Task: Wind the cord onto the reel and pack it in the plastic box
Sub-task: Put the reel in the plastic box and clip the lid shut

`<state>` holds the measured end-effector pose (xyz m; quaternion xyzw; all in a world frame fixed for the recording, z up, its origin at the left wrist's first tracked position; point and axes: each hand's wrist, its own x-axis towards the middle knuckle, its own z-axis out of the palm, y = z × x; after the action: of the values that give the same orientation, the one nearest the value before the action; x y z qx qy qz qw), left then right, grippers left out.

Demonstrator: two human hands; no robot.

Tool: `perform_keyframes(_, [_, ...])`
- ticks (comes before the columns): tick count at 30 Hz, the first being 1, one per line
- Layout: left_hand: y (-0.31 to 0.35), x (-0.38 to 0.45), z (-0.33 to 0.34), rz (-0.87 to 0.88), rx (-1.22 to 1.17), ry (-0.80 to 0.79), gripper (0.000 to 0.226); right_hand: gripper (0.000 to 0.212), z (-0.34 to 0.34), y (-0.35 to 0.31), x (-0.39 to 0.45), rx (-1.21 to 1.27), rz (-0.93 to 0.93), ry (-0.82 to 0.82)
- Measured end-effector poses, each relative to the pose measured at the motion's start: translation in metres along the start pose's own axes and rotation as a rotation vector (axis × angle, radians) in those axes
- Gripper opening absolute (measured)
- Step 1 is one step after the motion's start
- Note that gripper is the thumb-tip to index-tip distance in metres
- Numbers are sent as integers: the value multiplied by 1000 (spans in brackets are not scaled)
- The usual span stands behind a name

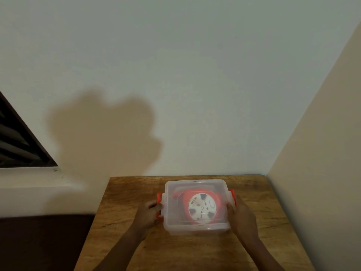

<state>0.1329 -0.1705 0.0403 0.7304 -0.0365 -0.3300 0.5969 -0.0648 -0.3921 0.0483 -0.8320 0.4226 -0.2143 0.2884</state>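
A clear plastic box (pixel 175 222) with its lid on sits on the wooden table (pixel 195 251). Inside it, seen through the lid, lies the orange reel (pixel 202 206) with a white round centre; the cord itself cannot be made out. My left hand (pixel 147 211) grips the orange clip (pixel 159 197) on the box's left side. On the right side, my right hand (pixel 241 214) is pressed against the other orange clip (pixel 232 194), fingers closed on it.
The table stands in a corner, with a pale wall (pixel 175 75) behind it and another wall (pixel 322 153) along its right edge. A dark window frame (pixel 17 141) and a white ledge (pixel 39 184) are to the left. Dark floor lies left of the table.
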Motion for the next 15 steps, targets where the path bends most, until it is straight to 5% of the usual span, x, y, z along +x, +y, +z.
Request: perform_keyframes(15, [2, -19, 22, 268, 480, 160, 18, 28, -5, -11, -6, -54, -90, 33])
